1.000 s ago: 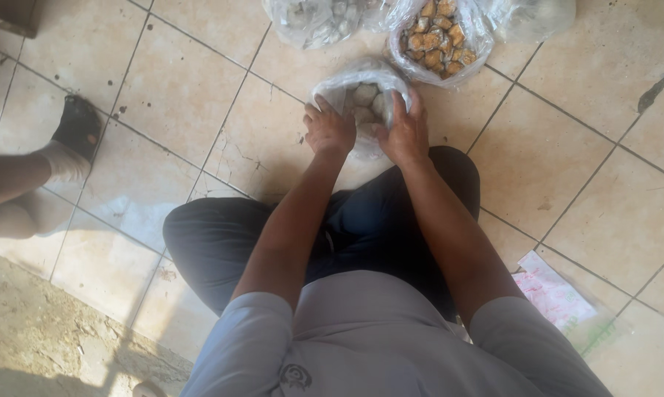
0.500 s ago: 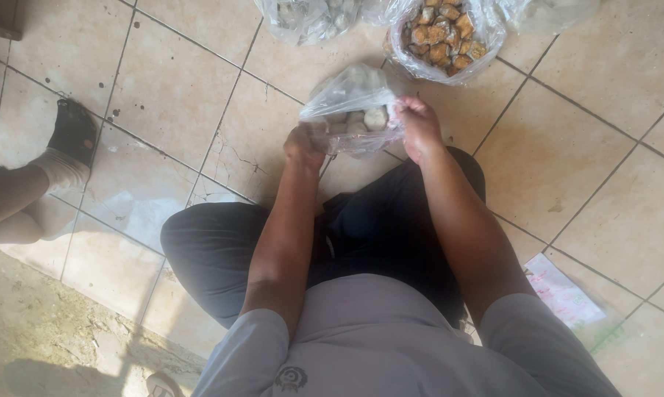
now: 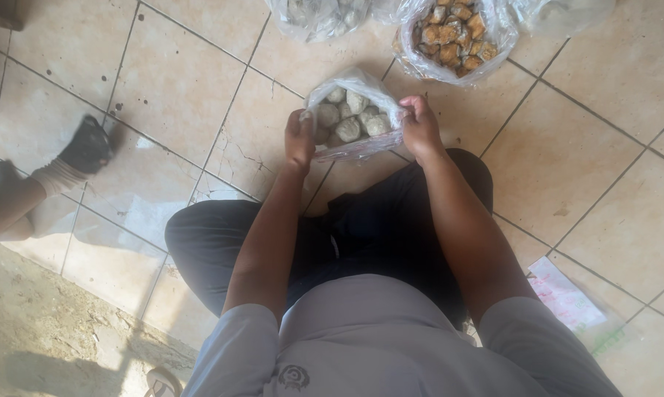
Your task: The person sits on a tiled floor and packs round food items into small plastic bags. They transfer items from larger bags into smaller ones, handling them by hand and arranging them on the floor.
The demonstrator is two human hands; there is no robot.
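- the person squats on the tiled floor (image 3: 200,95), knees apart, dark trousers (image 3: 376,235) and a grey shirt (image 3: 376,338) filling the lower part of the view.
- both hands are up in front of the knees, holding a clear bag (image 3: 354,117) between them.
- the left hand (image 3: 300,140) is closed in a fist on the bag's left edge, knuckles up.
- the right hand (image 3: 420,126) is closed on the bag's right edge, fingers pinching the plastic at the top.
- the bag is stretched between the two hands, its mouth toward the person; whether it rests on the floor or hangs just above it i cannot tell.
- inside it sit pale grey-white lumps (image 3: 349,117), rounded, piled together.
- further out on the floor lies a second bag (image 3: 453,33), open, holding brown and tan lumps; it is near the held bag but apart from it.
- to its left is a third bag (image 3: 317,15), cut by the top edge, with greyish pieces inside.
- at the left another person's leg (image 3: 8,206) stretches in, a pale sock and a dark shoe (image 3: 88,143) on the tiles, well apart from the hands.
- by the right knee a sheet of printed paper (image 3: 567,298) lies flat on the floor.
- the lower left shows bare rough ground (image 3: 45,331) beside the tiles.
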